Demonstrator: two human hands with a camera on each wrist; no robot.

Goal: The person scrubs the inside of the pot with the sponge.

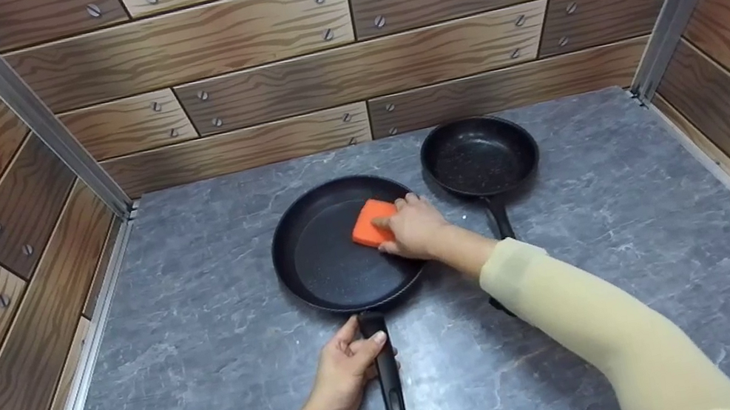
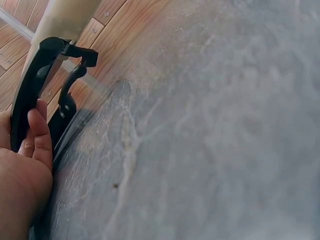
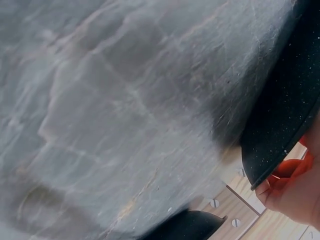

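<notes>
A large black frying pan (image 1: 327,264) sits on the grey marbled table, its handle toward me. My left hand (image 1: 346,373) grips that handle (image 1: 388,381) near the pan's rim, thumb on top; the left wrist view also shows the fingers curled round the handle (image 2: 30,95). Inside the pan, toward its right side, my right hand (image 1: 414,226) holds an orange sponge (image 1: 369,225) against the surface. In the right wrist view the pan's speckled outer wall (image 3: 285,110) hides most of the sponge (image 3: 287,169) and part of the right hand (image 3: 295,195).
A smaller black frying pan (image 1: 481,158) stands at the back right, its handle partly hidden by my right forearm (image 1: 577,303). Wood-patterned panels (image 1: 259,28) with metal corner posts enclose the grey table (image 1: 198,279) at the back and sides.
</notes>
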